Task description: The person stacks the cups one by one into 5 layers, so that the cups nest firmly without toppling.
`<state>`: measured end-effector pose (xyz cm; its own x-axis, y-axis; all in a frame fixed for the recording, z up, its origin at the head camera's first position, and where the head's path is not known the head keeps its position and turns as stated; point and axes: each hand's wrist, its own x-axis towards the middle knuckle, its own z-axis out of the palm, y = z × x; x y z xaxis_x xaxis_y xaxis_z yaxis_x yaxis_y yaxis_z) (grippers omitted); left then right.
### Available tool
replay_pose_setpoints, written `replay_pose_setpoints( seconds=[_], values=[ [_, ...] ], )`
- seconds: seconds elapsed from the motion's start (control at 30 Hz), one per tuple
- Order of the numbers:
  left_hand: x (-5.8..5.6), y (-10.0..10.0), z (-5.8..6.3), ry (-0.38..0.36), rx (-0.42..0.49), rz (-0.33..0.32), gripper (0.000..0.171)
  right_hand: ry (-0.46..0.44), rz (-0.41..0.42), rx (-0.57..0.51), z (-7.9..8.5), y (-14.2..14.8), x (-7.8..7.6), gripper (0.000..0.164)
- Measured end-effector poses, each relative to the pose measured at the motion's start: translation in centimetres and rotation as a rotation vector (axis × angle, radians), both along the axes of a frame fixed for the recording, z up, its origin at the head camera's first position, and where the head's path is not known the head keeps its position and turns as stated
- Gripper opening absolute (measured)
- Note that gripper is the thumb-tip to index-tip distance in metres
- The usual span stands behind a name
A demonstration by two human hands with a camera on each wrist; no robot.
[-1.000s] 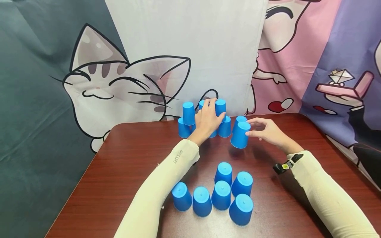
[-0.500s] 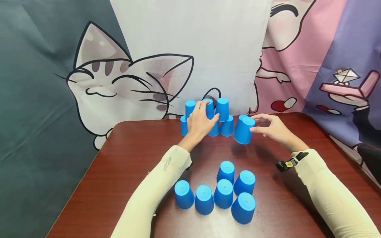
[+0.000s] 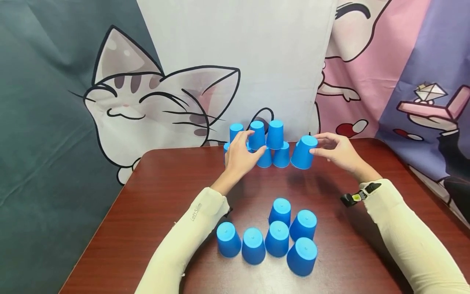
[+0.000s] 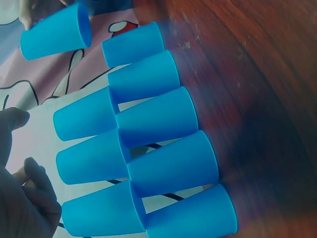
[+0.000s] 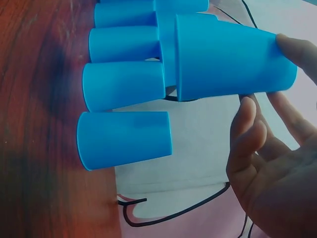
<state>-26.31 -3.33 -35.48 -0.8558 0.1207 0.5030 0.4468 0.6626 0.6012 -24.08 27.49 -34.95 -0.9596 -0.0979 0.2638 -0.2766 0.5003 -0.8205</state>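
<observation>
My right hand point(image 3: 339, 154) pinches an upside-down blue cup point(image 3: 304, 153) between thumb and fingers. In the right wrist view the held cup point(image 5: 233, 59) is off the table, above the end cup point(image 5: 124, 139) of the bottom row. At the back stand two tiers of upturned blue cups, with three in the upper tier, among them the middle upper cup point(image 3: 257, 134). My left hand point(image 3: 240, 157) is in front of the left part of this stack, its fingers loosely bent around nothing. It hides some left cups in the head view; the left wrist view shows the upper cups point(image 4: 91, 156) apart from its fingers.
Several more upturned blue cups stand nearer on the brown table point(image 3: 147, 220), including a front right cup point(image 3: 302, 257) and a left one point(image 3: 228, 240). Behind the table hangs a cartoon-printed cloth point(image 3: 279, 61).
My left hand has drawn away from the upper cups, leftward and a little toward me. My right hand has lifted its cup higher and slightly to the right.
</observation>
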Motion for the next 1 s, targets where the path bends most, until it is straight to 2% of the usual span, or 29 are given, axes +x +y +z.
replay_pose_setpoints(
  seconds=[0.27, 0.43, 0.67, 1.0],
  values=[
    [0.4, -0.6, -0.4, -0.095, 0.066, -0.029, 0.059, 0.041, -0.103, -0.017, 0.0, -0.1, -0.6, 0.047],
    [0.7, -0.9, -0.7, -0.163, 0.105, -0.08, 0.059, 0.026, -0.137, -0.037, 0.0, -0.6, -1.1, 0.053],
    [1.1, -1.6, -0.9, -0.225, 0.168, -0.137, 0.056, 0.06, -0.189, -0.059, 0.1, -1.4, -2.4, 0.057],
    [1.4, -2.0, -1.5, -0.274, 0.196, -0.173, 0.057, 0.076, -0.154, -0.075, -0.1, -2.3, -4.4, 0.057]
  ],
)
